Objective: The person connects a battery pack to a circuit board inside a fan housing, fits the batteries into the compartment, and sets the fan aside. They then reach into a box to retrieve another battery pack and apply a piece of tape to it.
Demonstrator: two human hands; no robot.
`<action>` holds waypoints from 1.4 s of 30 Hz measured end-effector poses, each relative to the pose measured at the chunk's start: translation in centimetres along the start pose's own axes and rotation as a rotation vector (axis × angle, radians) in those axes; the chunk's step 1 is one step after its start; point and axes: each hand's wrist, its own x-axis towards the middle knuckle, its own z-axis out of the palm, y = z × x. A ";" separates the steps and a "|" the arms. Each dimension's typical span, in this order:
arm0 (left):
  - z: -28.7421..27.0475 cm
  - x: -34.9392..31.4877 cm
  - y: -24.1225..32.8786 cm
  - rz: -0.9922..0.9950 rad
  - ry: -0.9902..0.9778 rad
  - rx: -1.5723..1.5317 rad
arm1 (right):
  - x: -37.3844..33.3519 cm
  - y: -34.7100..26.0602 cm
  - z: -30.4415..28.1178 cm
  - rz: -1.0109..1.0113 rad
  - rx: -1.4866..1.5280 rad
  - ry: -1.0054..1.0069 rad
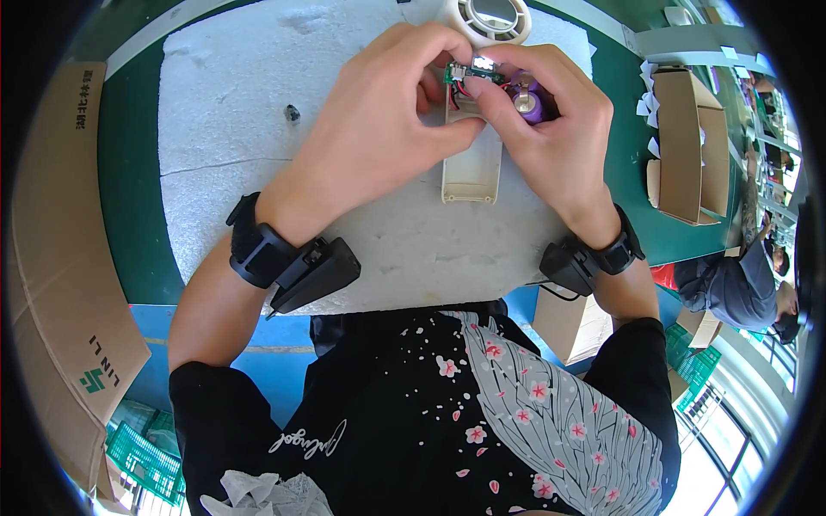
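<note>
A cream handheld fan lies at the far middle of a white foam sheet [228, 215], its round head [495, 36] away from me and its open handle shell [471, 176] toward me. My left hand [370, 120] closes around the shell's left side, fingertips at the small green circuit board [483, 72]. From the other side, my right hand [559, 120] pinches the board between thumb and forefinger. Against that palm sits a purple battery [528, 105], with thin red and black wires beside it. My fingers partly hide the shell's inside.
On the green tabletop [129, 215], an open cardboard box [675, 142] stands at the right with white scraps beside it. A large cardboard box [60, 258] rises along the left. One small dark piece [292, 113] lies on the foam. Another person [731, 288] sits far right.
</note>
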 end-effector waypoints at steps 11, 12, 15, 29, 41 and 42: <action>-0.3 0.0 0.4 -0.081 -0.100 -0.005 | -0.3 -0.5 -0.5 0.075 -0.075 -0.051; -0.4 0.0 0.4 -0.082 -0.100 -0.005 | -0.3 -0.5 -0.5 0.076 -0.075 -0.052; -0.7 0.1 0.3 -0.106 -0.144 -0.060 | -0.3 -0.4 -0.7 0.052 -0.061 -0.079; -0.6 0.3 0.0 -0.151 -0.143 -0.138 | -0.4 -0.2 -0.5 -0.064 -0.133 -0.051; -0.6 0.5 -0.5 -0.130 -0.085 -0.241 | -0.4 -0.5 -0.6 -0.063 -0.157 -0.058; -0.6 0.5 -0.5 -0.136 -0.080 -0.239 | -0.3 -0.3 -0.6 -0.061 -0.141 -0.051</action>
